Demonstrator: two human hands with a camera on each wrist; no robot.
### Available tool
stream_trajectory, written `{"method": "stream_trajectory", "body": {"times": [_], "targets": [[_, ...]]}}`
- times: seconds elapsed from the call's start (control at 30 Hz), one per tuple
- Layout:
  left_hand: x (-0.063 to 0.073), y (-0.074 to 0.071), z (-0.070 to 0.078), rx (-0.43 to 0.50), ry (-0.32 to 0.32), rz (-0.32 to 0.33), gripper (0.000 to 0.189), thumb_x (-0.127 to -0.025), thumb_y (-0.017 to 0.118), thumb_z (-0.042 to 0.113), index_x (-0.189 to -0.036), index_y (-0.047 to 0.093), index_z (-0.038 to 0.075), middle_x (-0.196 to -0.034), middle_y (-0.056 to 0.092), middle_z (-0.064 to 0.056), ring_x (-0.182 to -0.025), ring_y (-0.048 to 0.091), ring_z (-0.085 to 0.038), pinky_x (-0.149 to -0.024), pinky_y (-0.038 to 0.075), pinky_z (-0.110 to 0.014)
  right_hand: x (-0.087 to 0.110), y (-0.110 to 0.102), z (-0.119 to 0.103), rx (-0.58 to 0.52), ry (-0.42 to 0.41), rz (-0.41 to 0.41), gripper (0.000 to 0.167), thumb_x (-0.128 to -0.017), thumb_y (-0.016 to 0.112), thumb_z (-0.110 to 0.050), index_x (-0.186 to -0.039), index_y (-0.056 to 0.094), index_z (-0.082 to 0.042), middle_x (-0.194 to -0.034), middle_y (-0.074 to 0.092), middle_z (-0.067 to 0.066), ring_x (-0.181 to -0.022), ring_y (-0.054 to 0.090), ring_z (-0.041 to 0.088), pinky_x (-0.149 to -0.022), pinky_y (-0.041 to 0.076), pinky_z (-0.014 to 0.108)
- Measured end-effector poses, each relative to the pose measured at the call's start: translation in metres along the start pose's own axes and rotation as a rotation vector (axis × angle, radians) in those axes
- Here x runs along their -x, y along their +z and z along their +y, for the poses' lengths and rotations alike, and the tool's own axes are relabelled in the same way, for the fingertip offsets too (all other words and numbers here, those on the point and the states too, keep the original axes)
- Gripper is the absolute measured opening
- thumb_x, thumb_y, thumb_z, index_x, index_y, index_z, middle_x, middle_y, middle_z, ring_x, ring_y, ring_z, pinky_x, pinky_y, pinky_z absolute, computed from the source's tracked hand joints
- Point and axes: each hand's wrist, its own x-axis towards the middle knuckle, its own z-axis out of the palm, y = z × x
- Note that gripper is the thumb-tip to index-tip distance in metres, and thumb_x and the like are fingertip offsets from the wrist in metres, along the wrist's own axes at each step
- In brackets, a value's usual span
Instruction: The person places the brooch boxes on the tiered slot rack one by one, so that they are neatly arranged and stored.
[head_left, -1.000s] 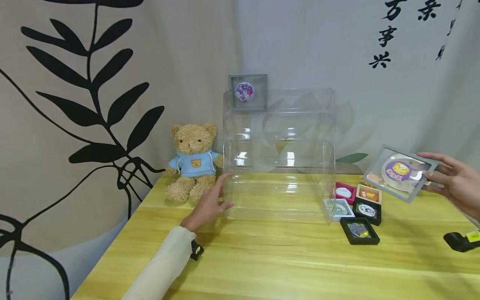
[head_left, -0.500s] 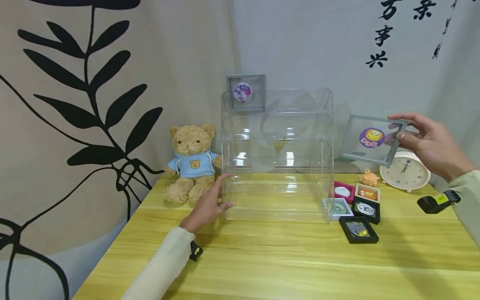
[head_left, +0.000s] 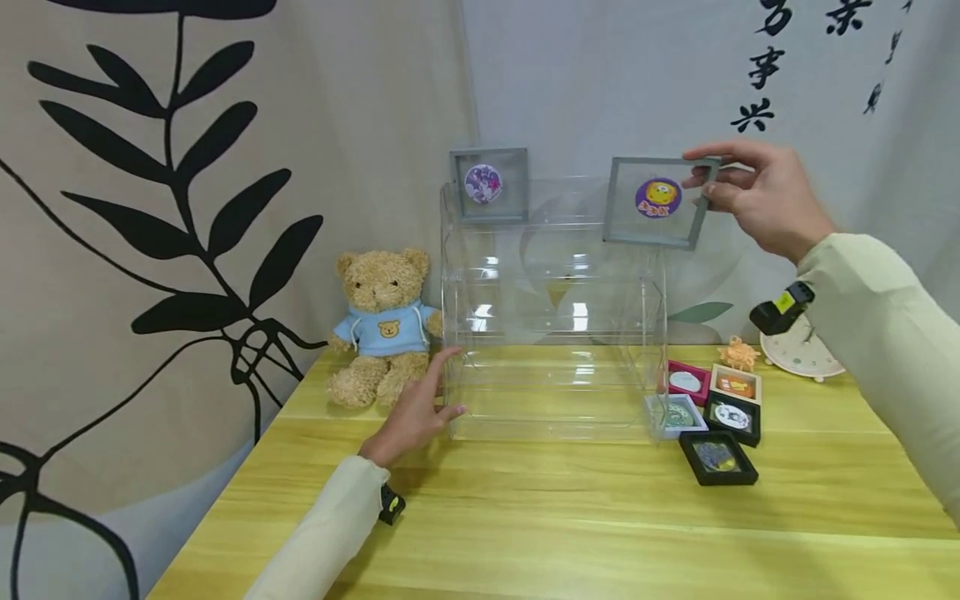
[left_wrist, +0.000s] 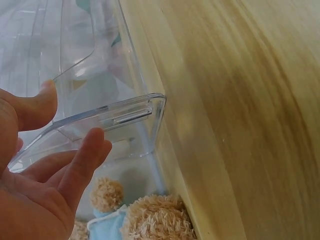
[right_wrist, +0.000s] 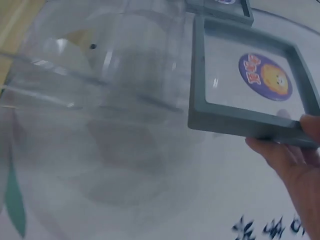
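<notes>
Right hand pinched the grey frame near the top of the clear rack in head view; left wrist view showed the left hand gripping the rack's side; right wrist view favoured levelling the frame

Left hand low, right hand high

The held frame is grey, its badge purple-and-yellow.

head view bright | glare on clear rack | right-wrist view dim, soft
</notes>
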Motion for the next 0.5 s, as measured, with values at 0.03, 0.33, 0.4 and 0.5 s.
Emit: {"method": "stream_trajectory", "body": {"times": [0.03, 0.33, 0.4, 0.5], "targets": [[0.000, 0.000, 0.000, -0.005, -0.001, 0.002, 0.093, -0.086, 0.079, 0.010, -0.155, 0.025, 0.040, -0.104, 0.062, -0.020, -0.082, 0.063, -0.023, -0.066, 0.057, -0.030, -0.007, 0.004, -0.005, 0.031, -0.013, 0.013, 0.042, -0.101, 0.051, 0.001, -0.138, 0.061, -0.016, -0.111, 0.061, -0.012, -0.098, 0.065, -0.006, -0.079, 0.053, 0.005], [0.000, 0.000, -0.001, -0.019, 0.016, -0.009, 0.091, -0.087, 0.078, 0.010, -0.156, 0.025, 0.037, -0.104, 0.062, -0.022, -0.081, 0.063, -0.023, -0.066, 0.058, -0.030, -0.056, 0.035, -0.043, 0.205, 0.004, 0.077, 0.041, -0.101, 0.051, -0.001, -0.133, 0.067, -0.021, -0.119, 0.061, -0.006, -0.114, 0.062, 0.011, -0.078, 0.046, 0.015], [-0.001, 0.000, -0.001, -0.014, 0.013, 0.000, 0.092, -0.086, 0.078, 0.009, -0.156, 0.026, 0.038, -0.104, 0.062, -0.022, -0.082, 0.064, -0.023, -0.067, 0.059, -0.031, -0.064, 0.042, -0.048, 0.193, 0.020, 0.080, 0.043, -0.099, 0.052, 0.003, -0.131, 0.068, -0.021, -0.123, 0.063, -0.002, -0.116, 0.063, 0.013, -0.080, 0.047, 0.016], [-0.002, 0.002, -0.001, -0.007, 0.008, 0.005, 0.093, -0.085, 0.079, 0.007, -0.156, 0.026, 0.037, -0.101, 0.062, -0.021, -0.078, 0.064, -0.022, -0.066, 0.060, -0.030, -0.073, 0.051, -0.051, 0.200, 0.041, 0.080, 0.046, -0.097, 0.053, 0.007, -0.128, 0.070, -0.021, -0.129, 0.066, 0.002, -0.117, 0.064, 0.013, -0.091, 0.053, 0.020]]}}
